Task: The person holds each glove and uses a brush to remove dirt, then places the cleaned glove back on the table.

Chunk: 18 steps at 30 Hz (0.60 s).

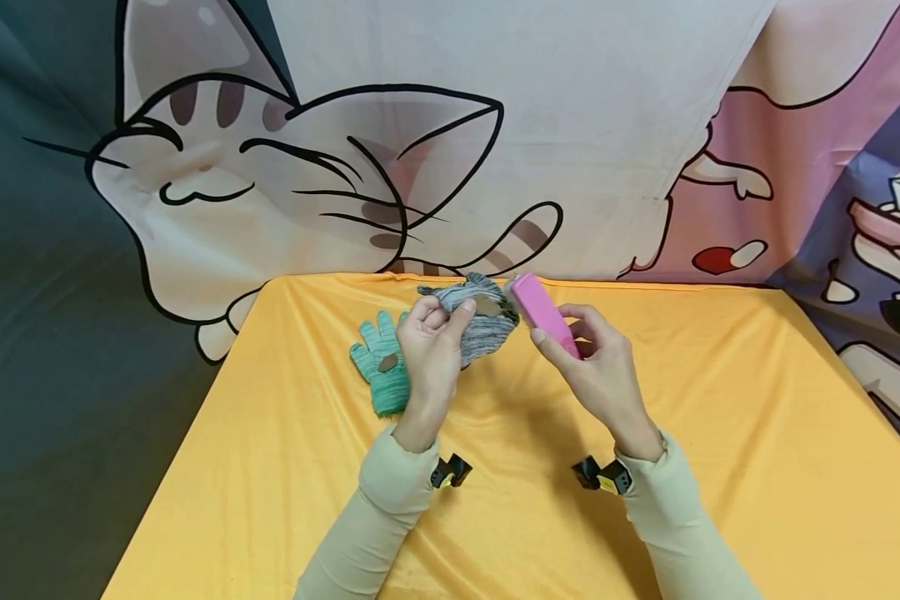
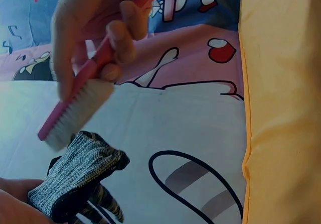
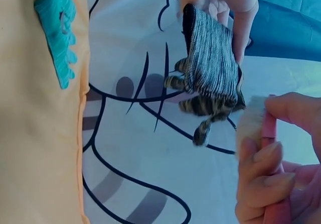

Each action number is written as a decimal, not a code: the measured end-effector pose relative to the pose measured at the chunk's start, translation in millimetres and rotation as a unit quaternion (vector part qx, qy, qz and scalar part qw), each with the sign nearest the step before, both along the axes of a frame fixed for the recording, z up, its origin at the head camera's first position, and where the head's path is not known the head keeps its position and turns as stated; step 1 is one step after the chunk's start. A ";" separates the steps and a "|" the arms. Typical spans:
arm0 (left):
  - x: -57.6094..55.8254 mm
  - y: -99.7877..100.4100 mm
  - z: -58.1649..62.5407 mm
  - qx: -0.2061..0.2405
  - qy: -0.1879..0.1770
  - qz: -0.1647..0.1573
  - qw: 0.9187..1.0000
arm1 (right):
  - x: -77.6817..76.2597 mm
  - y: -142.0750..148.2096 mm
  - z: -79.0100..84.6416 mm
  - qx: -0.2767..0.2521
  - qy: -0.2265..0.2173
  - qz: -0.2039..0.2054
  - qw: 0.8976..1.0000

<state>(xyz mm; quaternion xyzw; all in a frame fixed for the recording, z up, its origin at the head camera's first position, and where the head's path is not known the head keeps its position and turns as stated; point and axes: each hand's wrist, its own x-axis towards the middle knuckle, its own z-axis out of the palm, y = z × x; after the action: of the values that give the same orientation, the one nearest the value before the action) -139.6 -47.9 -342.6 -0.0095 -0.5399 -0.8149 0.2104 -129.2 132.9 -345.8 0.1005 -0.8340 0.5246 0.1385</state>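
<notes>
A grey striped knitted glove [image 1: 487, 333] hangs above the far part of the table, pinched between the thumb and fingers of my left hand [image 1: 429, 346]. A brownish patch shows on its upper part. My right hand [image 1: 603, 362] grips a pink brush [image 1: 542, 312] by its handle. White bristles [image 2: 80, 114] face the glove in the left wrist view, close to its edge; whether they touch it I cannot tell. In the right wrist view the glove's cuff [image 3: 213, 53] is held up and its dark-banded fingers dangle.
A green knitted glove [image 1: 386, 392] with a brown patch lies flat on the yellow-covered table [image 1: 270, 483], left of my left hand and partly behind it. A printed cartoon-cat cloth [image 1: 330, 208] hangs behind the table's far edge. Small black cameras sit at both wrists.
</notes>
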 end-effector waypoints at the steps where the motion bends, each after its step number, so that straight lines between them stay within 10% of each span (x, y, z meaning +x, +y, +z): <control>1: 0.7 0.9 -0.3 -0.005 -0.007 -0.007 1.000 | 0.8 -0.5 0.4 -0.009 0.008 0.000 1.000; 12: 8.5 18.2 -5.7 -0.099 -0.019 -0.070 0.992 | 26.2 -21.4 29.3 -0.076 0.055 0.060 0.994; 18: 19.8 18.4 12.2 -0.112 -0.023 -0.066 0.991 | 26.3 -24.1 29.0 -0.059 0.038 0.054 0.996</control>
<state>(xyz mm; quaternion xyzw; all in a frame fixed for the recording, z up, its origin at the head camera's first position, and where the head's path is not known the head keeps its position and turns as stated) -119.7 -29.6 -330.4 -0.0501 -0.6307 -0.7614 0.1415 -102.9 108.8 -316.8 0.1573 -0.7890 0.5753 0.1475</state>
